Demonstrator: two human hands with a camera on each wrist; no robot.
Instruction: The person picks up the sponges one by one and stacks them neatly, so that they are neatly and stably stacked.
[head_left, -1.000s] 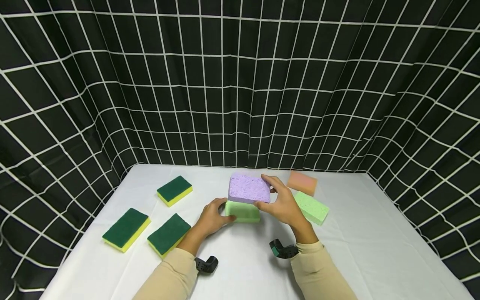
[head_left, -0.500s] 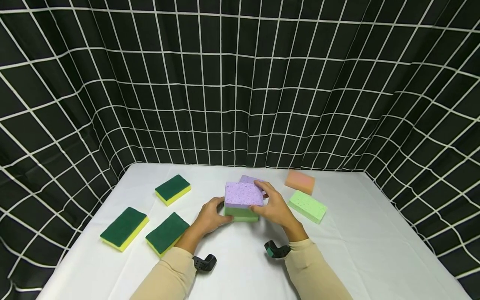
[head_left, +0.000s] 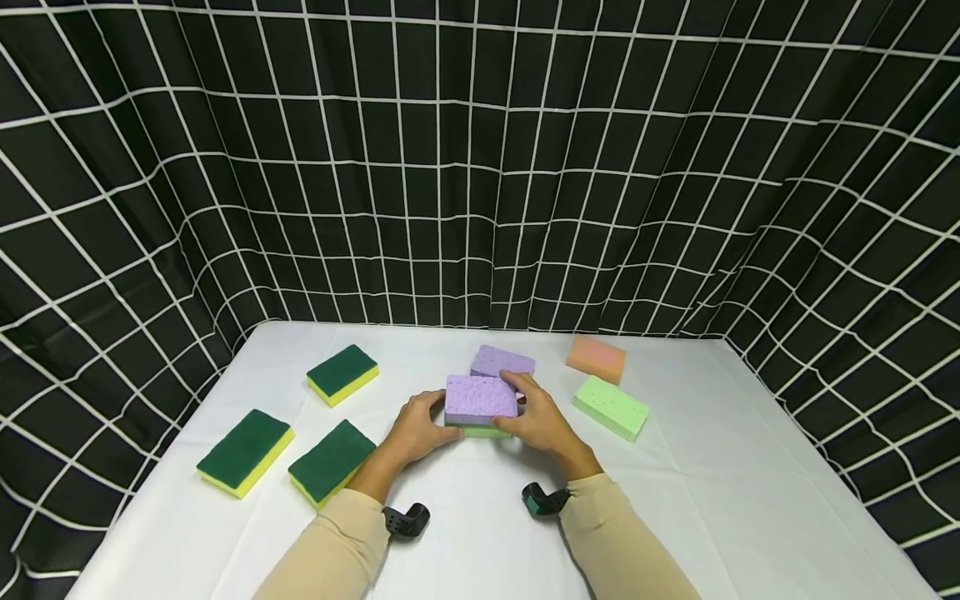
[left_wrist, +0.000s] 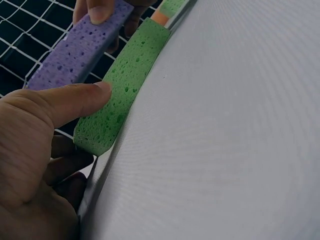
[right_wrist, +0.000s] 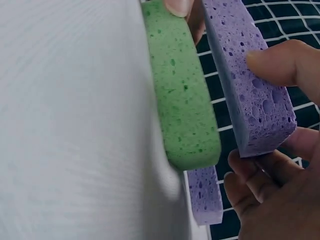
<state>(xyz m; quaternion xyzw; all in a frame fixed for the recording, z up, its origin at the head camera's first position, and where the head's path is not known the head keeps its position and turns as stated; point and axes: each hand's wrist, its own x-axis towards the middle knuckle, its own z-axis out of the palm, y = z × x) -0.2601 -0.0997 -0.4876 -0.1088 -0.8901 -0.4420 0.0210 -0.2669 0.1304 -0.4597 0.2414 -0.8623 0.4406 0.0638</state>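
In the head view a speckled purple sponge (head_left: 480,398) is gripped at its right end by my right hand (head_left: 542,423). It hovers over a green sponge (head_left: 480,432), which lies flat on the white cloth. My left hand (head_left: 415,429) holds the green one's left end, thumb on the front side and fingers behind. Both wrist views show a narrow gap between the held purple sponge (right_wrist: 255,80) and the green sponge (left_wrist: 125,85). Most of the green top is hidden from the head camera.
Just behind the hands lies a second purple sponge (head_left: 501,360). To the right are an orange sponge (head_left: 596,358) and another green sponge (head_left: 611,407). Three yellow sponges with dark green scouring tops, one of them the front scrubber (head_left: 332,461), are on the left. Black gridded curtain (head_left: 465,167) surrounds the table.
My right hand has brought the purple sponge left and down, closer over the green sponge. The purple sponge behind has come into fuller view. My left hand keeps its hold.
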